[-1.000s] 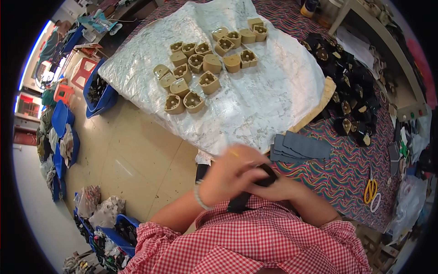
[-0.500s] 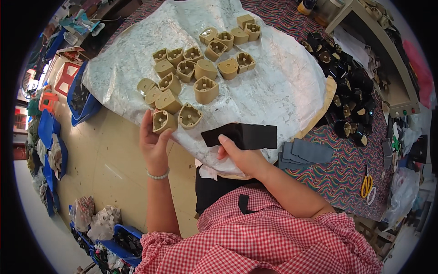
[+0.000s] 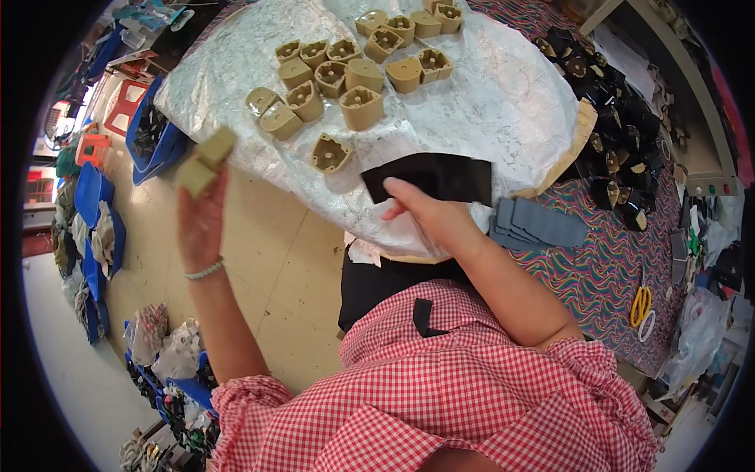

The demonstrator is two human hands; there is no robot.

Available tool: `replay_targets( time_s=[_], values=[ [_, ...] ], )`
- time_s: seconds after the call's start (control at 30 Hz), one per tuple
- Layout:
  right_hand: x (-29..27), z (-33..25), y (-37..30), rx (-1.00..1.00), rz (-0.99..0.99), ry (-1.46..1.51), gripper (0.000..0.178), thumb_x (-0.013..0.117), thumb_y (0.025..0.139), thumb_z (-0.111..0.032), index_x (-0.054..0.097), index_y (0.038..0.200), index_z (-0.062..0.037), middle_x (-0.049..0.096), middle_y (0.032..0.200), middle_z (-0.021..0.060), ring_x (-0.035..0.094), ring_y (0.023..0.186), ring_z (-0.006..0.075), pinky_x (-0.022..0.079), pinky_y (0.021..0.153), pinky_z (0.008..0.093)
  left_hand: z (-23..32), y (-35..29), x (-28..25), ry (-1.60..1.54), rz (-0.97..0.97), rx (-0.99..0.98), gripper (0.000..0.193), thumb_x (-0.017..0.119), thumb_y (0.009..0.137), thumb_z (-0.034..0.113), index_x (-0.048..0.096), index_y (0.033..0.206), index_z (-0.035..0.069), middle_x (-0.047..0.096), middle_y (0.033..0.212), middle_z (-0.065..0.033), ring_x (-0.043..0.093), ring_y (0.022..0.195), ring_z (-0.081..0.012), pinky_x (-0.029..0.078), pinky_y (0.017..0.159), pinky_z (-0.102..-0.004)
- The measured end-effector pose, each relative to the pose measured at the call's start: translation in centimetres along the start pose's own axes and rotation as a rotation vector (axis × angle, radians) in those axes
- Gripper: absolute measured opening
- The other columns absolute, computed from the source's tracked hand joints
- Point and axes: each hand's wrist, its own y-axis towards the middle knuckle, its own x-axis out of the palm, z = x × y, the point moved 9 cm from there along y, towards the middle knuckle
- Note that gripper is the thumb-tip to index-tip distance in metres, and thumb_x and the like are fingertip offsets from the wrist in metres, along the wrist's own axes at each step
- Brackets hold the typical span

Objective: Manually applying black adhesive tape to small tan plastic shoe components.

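Head view: clasping a pair of tan heel blocks (image 3: 206,161) in the left hand (image 3: 201,224), out past the edge of a white sheet (image 3: 472,118) and above the smooth, tiled floor (image 3: 267,244); cannot tell the exact finger placement, for the blur. Wearing a pale beaded bracelet (image 3: 206,270) at that wrist. Pinching a glossy, flat black strip (image 3: 452,179) near its left end in the right hand (image 3: 431,214), thumb on top, over the near part of the crinkled, scuffed white sheet. Spread about on the same sheet: more tan blocks (image 3: 362,114), rounded in outline, some with hollow insides and a central post, others with flat, closed faces. Just right of the black strip: overlapping thin, matt grey rectangles (image 3: 550,223), on a cloth-covered tabletop (image 3: 582,303) with rippling, many-coloured bands. Heaped farther right: shiny black pieces (image 3: 609,153) with tan patches. Lying near the tabletop's right edge: yellow-handled scissors (image 3: 641,305). Standing at far left on the floor: a blue plastic tub (image 3: 167,164).
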Motion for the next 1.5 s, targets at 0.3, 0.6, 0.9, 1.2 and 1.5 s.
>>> replay_targets(
  time_s=[0.3,0.6,0.9,1.2,1.5],
  values=[
    [-6.0,-8.3,-7.2,-0.719,0.214,0.531,0.027,0.052,0.098,-0.03,0.064,0.103,-0.0058,0.068,0.093,0.0049,0.066,0.08,0.0134,0.052,0.07,0.0275,-17.1,-7.3,21.6,-0.429,-0.257,-0.549,0.079,0.071,0.085,0.036,0.033,0.141,-0.004,0.043,0.14,-0.0172,0.048,0.127,-0.027,0.042,0.105,-0.0399],
    [-5.6,-8.1,-5.5,-0.573,0.246,0.477,0.023,0.059,0.095,-0.029,0.059,0.099,-0.007,0.055,0.067,0.0004,0.055,0.061,0.0097,0.045,0.055,0.0263,-12.1,-6.6,20.9,0.729,-0.081,0.108,0.081,0.078,0.073,0.001,0.035,0.142,-0.001,0.048,0.121,-0.0075,0.052,0.112,-0.0196,0.042,0.098,-0.0315],
    [-5.6,-12.3,-5.2,-1.183,0.462,-0.062,0.014,0.056,0.095,-0.018,0.056,0.104,-0.0068,0.057,0.074,0.0024,0.051,0.061,0.0091,0.042,0.055,0.0278,-16.2,-5.6,16.1,0.058,-0.089,-0.464,0.08,0.07,0.084,0.022,0.025,0.144,-0.006,0.048,0.131,-0.0142,0.054,0.115,-0.025,0.047,0.095,-0.0364],
    [-10.6,-8.9,-1.5,-0.693,0.454,0.136,0.037,0.058,0.094,-0.038,0.063,0.102,-0.002,0.064,0.089,0.0062,0.058,0.083,0.0162,0.047,0.075,0.0335,-14.8,-5.3,20.1,-0.431,-0.216,-0.509,0.081,0.058,0.094,0.036,0.013,0.148,-0.003,0.046,0.136,-0.0189,0.032,0.136,-0.0425,0.044,0.102,-0.0464],
    [-9.8,-5.7,-10.7,-0.617,-0.009,0.782,0.027,0.061,0.089,-0.009,0.056,0.113,0.002,0.065,0.094,0.0129,0.067,0.075,0.0227,0.059,0.058,0.0397,-16.2,-9.3,21.0,-0.263,-0.256,-0.597,0.075,0.056,0.095,0.028,0.013,0.148,-0.003,0.047,0.136,-0.0203,0.043,0.13,-0.0373,0.035,0.11,-0.0488]
  ],
)
